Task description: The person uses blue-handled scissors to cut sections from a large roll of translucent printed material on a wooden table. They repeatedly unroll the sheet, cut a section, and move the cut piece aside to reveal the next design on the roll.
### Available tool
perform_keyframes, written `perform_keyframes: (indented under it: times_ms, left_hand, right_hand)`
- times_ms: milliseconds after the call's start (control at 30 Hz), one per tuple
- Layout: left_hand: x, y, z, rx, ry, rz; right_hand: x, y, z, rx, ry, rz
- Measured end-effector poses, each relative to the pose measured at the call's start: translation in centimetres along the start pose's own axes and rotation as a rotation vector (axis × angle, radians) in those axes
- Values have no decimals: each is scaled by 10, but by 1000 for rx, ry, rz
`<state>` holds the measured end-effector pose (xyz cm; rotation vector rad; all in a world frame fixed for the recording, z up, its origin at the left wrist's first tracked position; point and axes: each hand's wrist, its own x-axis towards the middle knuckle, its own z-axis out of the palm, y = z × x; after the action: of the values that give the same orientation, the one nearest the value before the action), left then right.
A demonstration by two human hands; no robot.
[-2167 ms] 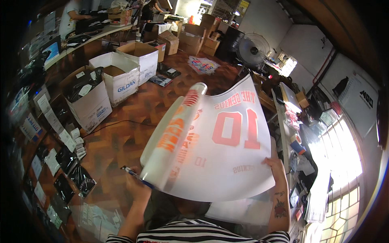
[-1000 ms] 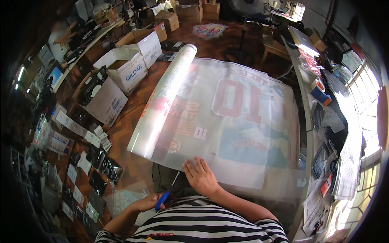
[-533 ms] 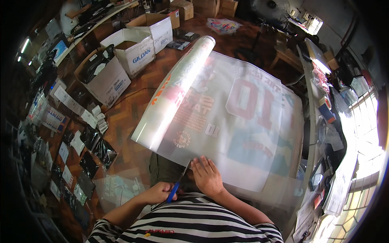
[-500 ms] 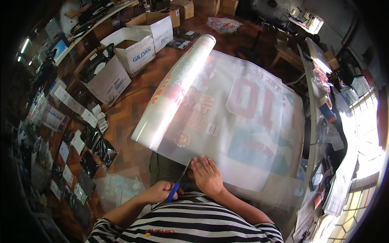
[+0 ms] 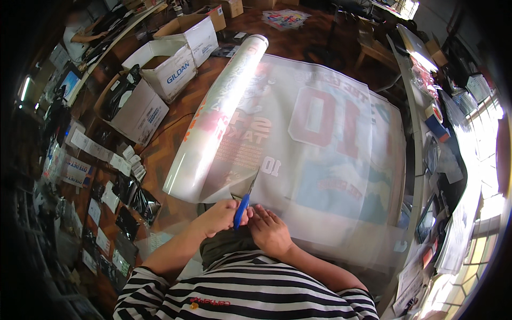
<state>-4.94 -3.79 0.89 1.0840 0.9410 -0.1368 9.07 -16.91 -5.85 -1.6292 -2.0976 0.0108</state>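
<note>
A wide translucent printed film sheet [image 5: 330, 205] lies before me, with faded lettering, large red digits and teal shapes. Its left part is wound into a thick glossy roll [image 5: 216, 120] slanting away from me. My left hand [image 5: 220, 217] grips a pair of scissors [image 5: 241, 212] by the blue handles. The blades point away from me over the sheet's near edge, beside the roll's near end. Just right of the scissors, my right hand [image 5: 270, 233] lies flat on that near edge, fingers stretched out. Whether the blades are apart cannot be made out.
Open cardboard boxes [image 5: 140, 109] stand on the wooden floor at the left. Black plastic packets [image 5: 127, 223] and papers lie nearer on that side. A cluttered bench [image 5: 408, 101] runs along the right by a bright window. A person [image 5: 77, 40] is at a table far left.
My left hand has moved forward and slightly right, bringing the scissors from below the near edge up over the sheet. My right hand stays at the edge, slightly closer to me.
</note>
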Motion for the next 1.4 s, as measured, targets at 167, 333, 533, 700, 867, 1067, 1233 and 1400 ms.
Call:
perform_keyframes:
  times_ms: [167, 333, 533, 700, 867, 1067, 1233, 1400]
  left_hand:
    - [21, 34, -4, 38, 17, -13]
    - [52, 97, -12, 27, 17, -66]
    - [109, 156, -24, 42, 12, -45]
    - [161, 205, -37, 12, -55, -58]
    - [211, 259, -53, 6, -86, -32]
    - [279, 332, -77, 72, -16, 140]
    - [289, 361, -77, 74, 35, 693]
    - [208, 319, -94, 374, 143, 764]
  right_hand:
    - [6, 3, -5, 89, 54, 21]
    - [13, 8, -11, 211, 57, 87]
    - [22, 15, -23, 449, 81, 190]
    - [26, 26, -35, 625, 47, 332]
    - [22, 39, -30, 936, -34, 447]
    - [30, 50, -51, 1180, -213, 548]
    - [19, 61, -75, 942, 344, 767]
    - [3, 99, -114, -401, 188, 1160]
